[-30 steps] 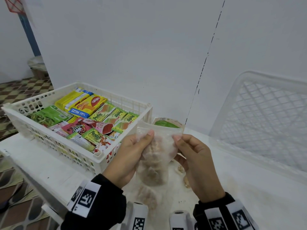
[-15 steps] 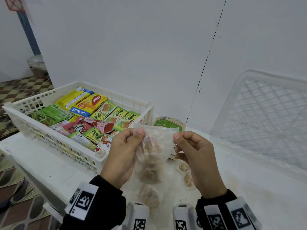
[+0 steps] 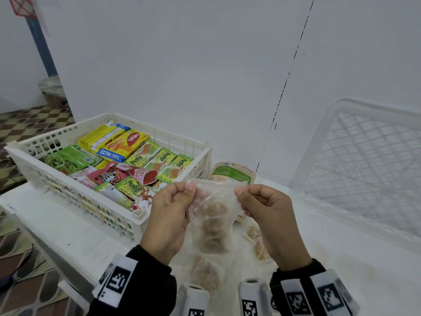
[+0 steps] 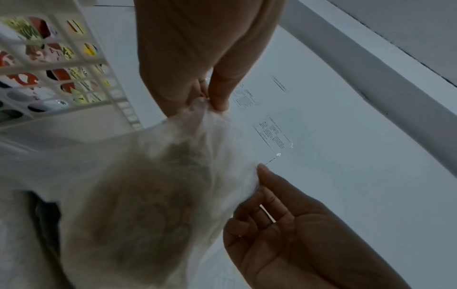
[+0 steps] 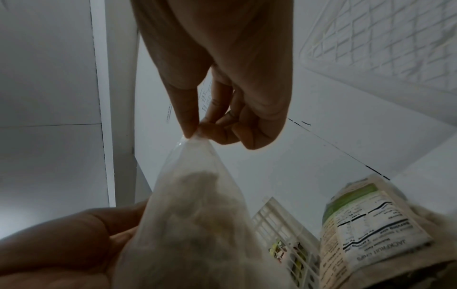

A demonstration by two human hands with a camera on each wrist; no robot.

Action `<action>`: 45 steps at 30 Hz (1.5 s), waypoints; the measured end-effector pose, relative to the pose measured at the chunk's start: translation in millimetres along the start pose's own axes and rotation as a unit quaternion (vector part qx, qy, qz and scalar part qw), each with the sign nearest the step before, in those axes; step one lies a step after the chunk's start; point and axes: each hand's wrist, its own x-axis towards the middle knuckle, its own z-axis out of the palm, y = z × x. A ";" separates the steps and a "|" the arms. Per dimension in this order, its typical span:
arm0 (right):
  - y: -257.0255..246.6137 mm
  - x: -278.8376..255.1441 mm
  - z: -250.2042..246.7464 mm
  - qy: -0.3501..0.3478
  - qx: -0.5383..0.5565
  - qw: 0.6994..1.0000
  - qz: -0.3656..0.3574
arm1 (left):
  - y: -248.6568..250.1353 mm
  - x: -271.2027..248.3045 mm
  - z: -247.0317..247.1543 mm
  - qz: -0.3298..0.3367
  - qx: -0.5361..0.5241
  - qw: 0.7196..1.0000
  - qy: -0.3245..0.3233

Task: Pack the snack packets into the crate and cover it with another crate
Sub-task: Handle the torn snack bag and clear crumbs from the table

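1. Two hands are busy at the lower middle of the head view: the left hand [image 3: 169, 221] and the right hand [image 3: 268, 218] each pinch a top corner of a clear plastic packet of pale brown snack pieces [image 3: 213, 221], stretched between them and hanging above the white surface [image 3: 57, 226].
2. One white perforated plastic crate [image 3: 75, 197] stands at centre left, already well filled with green, yellow and pink snack packets; I can't count those exactly.
3. One beige-and-green paper snack pouch [image 3: 232, 173] lies just right of that crate, behind the held packet.
4. One more clear packet of brown pieces [image 3: 205, 270] lies on the surface below the hands, and a few small wrapped pieces [image 3: 256, 236] sit by the right wrist.
5. One second white lattice crate [image 3: 364, 167] leans at the right edge, well apart, unused.
6. Packing looks to be the step in hand. Next, I'd judge, the held packet must travel left and go down onto the filled crate; the loose items follow, then the cover.
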 end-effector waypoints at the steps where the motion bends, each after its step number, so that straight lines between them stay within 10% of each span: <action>1: -0.2 0.4 0.2 -0.007 -0.006 1.000 -0.004 | 1.2 -0.2 -0.3 -0.002 0.000 1.000 0.000; 31: 10.9 10.4 12.5 -0.090 0.031 0.994 0.051 | -7.7 4.2 -2.4 -0.020 0.034 0.995 -0.096; 45: 21.8 20.2 20.1 -0.088 0.072 0.989 0.091 | -3.4 11.1 -6.1 0.016 0.019 1.000 0.019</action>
